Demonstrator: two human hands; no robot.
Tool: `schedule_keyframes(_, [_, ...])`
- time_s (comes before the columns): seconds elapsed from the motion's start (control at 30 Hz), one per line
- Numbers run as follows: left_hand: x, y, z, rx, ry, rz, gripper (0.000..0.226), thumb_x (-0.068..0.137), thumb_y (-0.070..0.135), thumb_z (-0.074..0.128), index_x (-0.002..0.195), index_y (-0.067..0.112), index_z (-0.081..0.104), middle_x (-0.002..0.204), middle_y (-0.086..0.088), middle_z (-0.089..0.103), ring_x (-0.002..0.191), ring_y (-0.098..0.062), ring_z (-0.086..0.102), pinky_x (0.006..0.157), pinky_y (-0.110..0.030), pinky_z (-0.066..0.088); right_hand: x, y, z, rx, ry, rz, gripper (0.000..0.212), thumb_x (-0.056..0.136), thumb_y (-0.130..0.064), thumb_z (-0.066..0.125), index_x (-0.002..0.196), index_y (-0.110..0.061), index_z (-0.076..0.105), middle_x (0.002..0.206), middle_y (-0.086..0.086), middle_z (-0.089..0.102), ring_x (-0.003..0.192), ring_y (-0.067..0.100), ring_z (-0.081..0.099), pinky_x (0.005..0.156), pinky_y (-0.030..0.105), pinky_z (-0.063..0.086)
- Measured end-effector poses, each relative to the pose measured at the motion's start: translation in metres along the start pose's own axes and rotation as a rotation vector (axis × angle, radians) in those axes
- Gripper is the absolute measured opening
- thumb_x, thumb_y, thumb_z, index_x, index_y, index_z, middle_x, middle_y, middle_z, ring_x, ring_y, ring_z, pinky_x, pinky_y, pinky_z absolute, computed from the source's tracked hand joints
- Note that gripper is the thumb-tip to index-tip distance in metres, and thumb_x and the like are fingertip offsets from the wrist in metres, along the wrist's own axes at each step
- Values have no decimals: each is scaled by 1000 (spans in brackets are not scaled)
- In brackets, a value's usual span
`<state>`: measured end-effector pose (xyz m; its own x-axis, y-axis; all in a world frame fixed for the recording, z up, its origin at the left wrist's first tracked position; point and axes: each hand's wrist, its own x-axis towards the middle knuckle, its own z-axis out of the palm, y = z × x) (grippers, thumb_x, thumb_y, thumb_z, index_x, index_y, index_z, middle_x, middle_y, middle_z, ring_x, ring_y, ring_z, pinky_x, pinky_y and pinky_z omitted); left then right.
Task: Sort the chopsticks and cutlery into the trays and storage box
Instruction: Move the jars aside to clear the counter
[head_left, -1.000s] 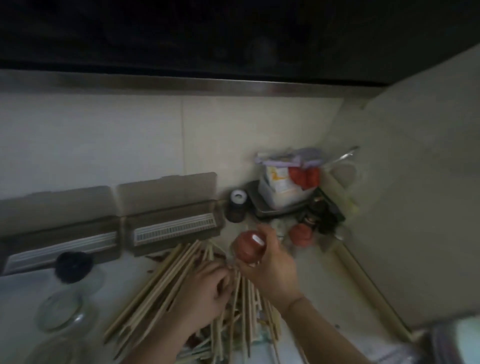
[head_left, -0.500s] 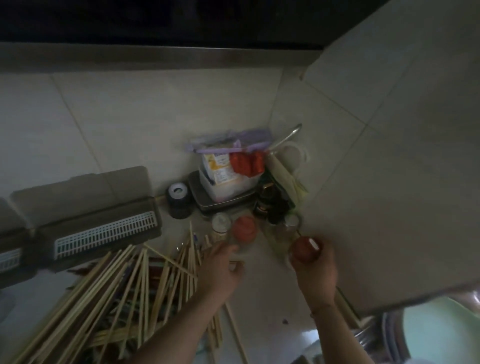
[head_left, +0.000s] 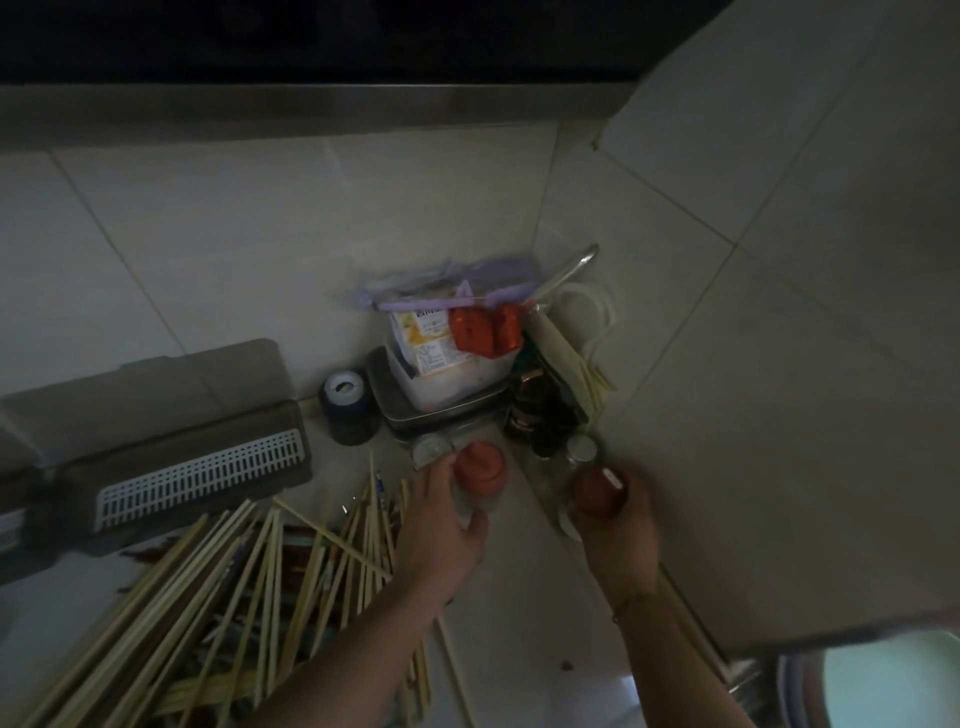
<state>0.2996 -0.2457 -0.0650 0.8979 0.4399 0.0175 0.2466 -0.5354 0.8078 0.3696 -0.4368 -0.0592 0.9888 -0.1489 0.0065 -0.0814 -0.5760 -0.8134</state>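
Observation:
A heap of pale wooden chopsticks (head_left: 218, 597) lies spread over the counter at lower left. Behind it stands an open brown storage box (head_left: 171, 452) with a white slotted tray (head_left: 202, 478) inside. My left hand (head_left: 441, 530) grips a clear jar with a red lid (head_left: 480, 470) just right of the chopsticks. My right hand (head_left: 618, 525) holds a second red-lidded jar (head_left: 597, 491) close to the right wall tile.
The counter corner is crowded: a dark round jar (head_left: 347, 402), a metal tray (head_left: 415, 410) bearing a plastic tub with packets (head_left: 447, 348), dark bottles (head_left: 545, 410) and a small glass jar (head_left: 582, 452). A pale green bowl (head_left: 893, 680) sits at lower right.
My right hand carried its red-lidded jar from above the chopsticks to the right wall. My left hand left the chopstick heap and took hold of the other red-lidded jar. The view swung right.

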Motion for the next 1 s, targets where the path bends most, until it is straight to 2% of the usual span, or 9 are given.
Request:
schedule_keyframes(0.2, [-3,4,-3,7,-17,-8,70,80,23,73,142,27,40,132,-1,45,116,-20,54,97,-37,47,-4,5,5,49,21,-11,77,69,-17,84,134,-15,44,123,7,59,106,24,59,84,26,41])
schedule_keyframes(0.33, [-8,4,-8,-36,18,-5,63,83,20,71,140,27,43,127,6,51,112,-15,56,93,-36,50,-19,1,-1,66,62,10,75,69,-23,84,130,-11,44,120,11,61,109,29,58,87,28,43])
schedule_keyframes(0.4, [-9,4,-12,-62,36,-17,58,86,19,69,138,26,46,123,9,52,109,-13,56,92,-36,50,-38,-6,-3,-32,180,-100,65,73,-37,78,121,-7,47,114,16,56,109,37,52,89,33,38])
schedule_keyframes(0.47, [-9,1,-15,-59,30,-25,54,87,19,67,138,25,48,121,8,53,108,-12,55,92,-36,50,-58,-20,1,-119,228,-331,55,78,-43,64,116,-6,51,111,13,54,106,34,52,92,31,36])
schedule_keyframes(0.57, [-12,-3,-20,-59,-28,-30,47,88,17,65,133,26,52,116,9,55,107,-11,55,86,-27,47,-64,-48,21,-184,-7,-543,53,81,-40,62,127,-16,47,122,3,52,113,19,49,95,29,42])
schedule_keyframes(0.67, [-12,-6,-22,-78,-98,-77,37,90,13,63,124,27,58,112,12,59,97,-2,57,76,-12,43,-45,-69,49,-132,-247,-365,75,75,-37,71,139,-21,35,137,2,41,125,19,39,101,27,35])
schedule_keyframes(0.77, [-10,-10,-23,-83,-183,-94,33,92,13,62,117,33,58,110,13,60,94,2,56,63,-2,36,-27,-72,72,-146,-375,-231,80,70,-47,74,136,-25,34,130,5,48,116,25,50,92,38,47])
schedule_keyframes(0.87, [-11,-13,-23,-123,-200,-97,42,92,10,62,126,34,53,109,13,62,85,9,55,59,-1,37,-19,-67,77,-181,-408,-206,74,69,-45,75,131,-29,37,119,6,59,102,27,60,82,35,49])
schedule_keyframes(1.0, [-12,-14,-21,-134,-175,-103,47,91,9,62,135,23,52,115,9,57,95,-1,54,70,-3,40,-20,-64,71,-191,-366,-226,67,69,-37,77,126,-28,44,110,3,64,98,24,62,78,31,48])
